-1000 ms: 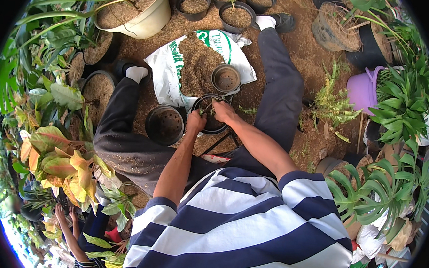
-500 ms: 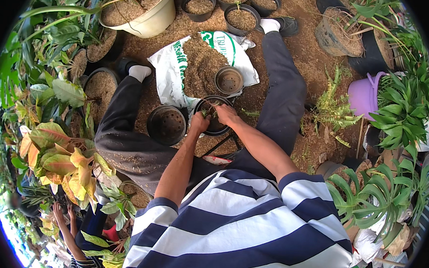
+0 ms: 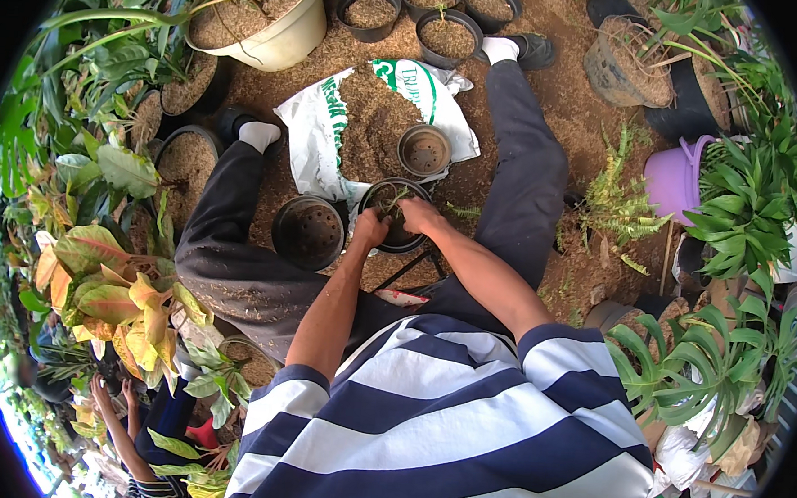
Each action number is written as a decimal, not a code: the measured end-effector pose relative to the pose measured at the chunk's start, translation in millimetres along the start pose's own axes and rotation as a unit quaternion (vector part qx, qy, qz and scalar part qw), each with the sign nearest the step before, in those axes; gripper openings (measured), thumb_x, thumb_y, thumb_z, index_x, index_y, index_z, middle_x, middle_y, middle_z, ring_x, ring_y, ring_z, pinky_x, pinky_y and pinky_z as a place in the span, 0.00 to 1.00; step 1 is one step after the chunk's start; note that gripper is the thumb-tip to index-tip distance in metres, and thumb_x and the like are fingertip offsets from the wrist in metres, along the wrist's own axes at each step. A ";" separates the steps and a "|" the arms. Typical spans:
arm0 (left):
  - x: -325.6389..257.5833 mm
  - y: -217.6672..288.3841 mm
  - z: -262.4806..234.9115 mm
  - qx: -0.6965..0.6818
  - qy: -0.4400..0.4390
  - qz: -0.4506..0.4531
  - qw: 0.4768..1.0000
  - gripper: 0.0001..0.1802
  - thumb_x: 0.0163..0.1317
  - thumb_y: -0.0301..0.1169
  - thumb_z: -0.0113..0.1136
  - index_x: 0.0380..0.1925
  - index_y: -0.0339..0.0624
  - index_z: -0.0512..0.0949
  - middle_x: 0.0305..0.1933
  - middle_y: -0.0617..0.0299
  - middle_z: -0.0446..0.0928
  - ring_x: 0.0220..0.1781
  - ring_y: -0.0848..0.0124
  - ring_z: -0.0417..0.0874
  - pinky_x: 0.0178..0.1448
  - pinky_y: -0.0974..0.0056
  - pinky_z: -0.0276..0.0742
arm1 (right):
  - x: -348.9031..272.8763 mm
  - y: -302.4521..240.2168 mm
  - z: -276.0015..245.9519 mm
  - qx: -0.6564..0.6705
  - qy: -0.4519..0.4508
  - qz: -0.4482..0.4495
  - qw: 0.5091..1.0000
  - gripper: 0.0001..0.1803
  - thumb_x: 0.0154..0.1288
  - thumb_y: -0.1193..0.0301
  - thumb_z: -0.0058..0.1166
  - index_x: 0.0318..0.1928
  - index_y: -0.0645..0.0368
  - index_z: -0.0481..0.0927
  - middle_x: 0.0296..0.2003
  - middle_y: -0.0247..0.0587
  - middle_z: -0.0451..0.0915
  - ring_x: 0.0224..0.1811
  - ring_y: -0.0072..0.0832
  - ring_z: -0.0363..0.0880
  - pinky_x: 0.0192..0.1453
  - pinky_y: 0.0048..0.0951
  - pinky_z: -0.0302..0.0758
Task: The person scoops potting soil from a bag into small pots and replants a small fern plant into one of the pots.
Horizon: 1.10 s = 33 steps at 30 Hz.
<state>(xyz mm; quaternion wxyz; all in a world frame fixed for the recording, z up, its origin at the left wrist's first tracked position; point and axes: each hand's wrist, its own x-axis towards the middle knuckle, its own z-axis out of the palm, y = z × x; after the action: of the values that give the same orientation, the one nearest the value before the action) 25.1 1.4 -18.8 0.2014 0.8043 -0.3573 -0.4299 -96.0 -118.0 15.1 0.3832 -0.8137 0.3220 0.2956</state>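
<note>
Both hands work over a black plastic pot (image 3: 397,243) between my legs. My left hand (image 3: 372,228) is closed at the pot's left side, around the lower part of a small green plant (image 3: 395,201). From the right my right hand (image 3: 415,216) reaches over the rim, its fingers pinched on the same plant; the fingertips are partly hidden. Left of it stands a larger black pot (image 3: 309,233) with drainage holes and nothing planted in it. A smaller dark pot (image 3: 424,151) sits on an opened white and green sack (image 3: 315,118) holding loose brown potting mix (image 3: 378,126).
Several black pots with seedlings (image 3: 448,37) stand ahead, beside a large cream pot (image 3: 283,36). A fern (image 3: 619,202) and a purple bucket (image 3: 675,181) are to the right. Leafy plants (image 3: 122,284) crowd the left. Another person's arm (image 3: 119,424) shows at lower left.
My right hand has shifted slightly toward the left, close to my left hand. The plant's green leaves now show above the fingers, over the pot; the pots have stayed put.
</note>
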 end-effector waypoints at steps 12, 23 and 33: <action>-10.2 15.9 -8.0 -0.013 0.000 0.000 1.000 0.17 0.56 0.36 0.66 0.36 0.31 0.81 0.37 0.37 0.82 0.44 0.45 0.83 0.48 0.50 0.77 | 4.7 3.0 -1.3 0.047 0.033 0.043 0.997 0.21 0.56 0.71 0.65 0.49 0.66 0.78 0.49 0.59 0.79 0.52 0.49 0.79 0.53 0.46 0.78; 6.0 -13.8 7.5 -0.018 0.015 0.032 0.999 0.20 0.56 0.38 0.66 0.39 0.30 0.81 0.38 0.37 0.82 0.45 0.45 0.83 0.49 0.50 0.77 | -1.2 4.1 -15.8 0.083 0.060 0.052 0.993 0.08 0.55 0.76 0.58 0.33 0.70 0.81 0.34 0.60 0.82 0.38 0.48 0.83 0.38 0.44 0.79; -6.8 17.1 -4.2 0.010 0.017 0.031 0.999 0.23 0.57 0.40 0.65 0.45 0.33 0.79 0.41 0.40 0.82 0.47 0.46 0.82 0.49 0.50 0.76 | 14.8 6.2 1.2 0.131 0.213 -0.026 0.968 0.13 0.53 0.81 0.56 0.41 0.66 0.79 0.40 0.63 0.80 0.46 0.55 0.79 0.46 0.48 0.76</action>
<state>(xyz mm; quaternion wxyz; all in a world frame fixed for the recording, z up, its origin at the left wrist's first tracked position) 19.1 -4.8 -2.0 0.2124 0.8020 -0.3828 -0.4065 -91.8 -124.5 1.0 0.4168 -0.8085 0.4109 0.0611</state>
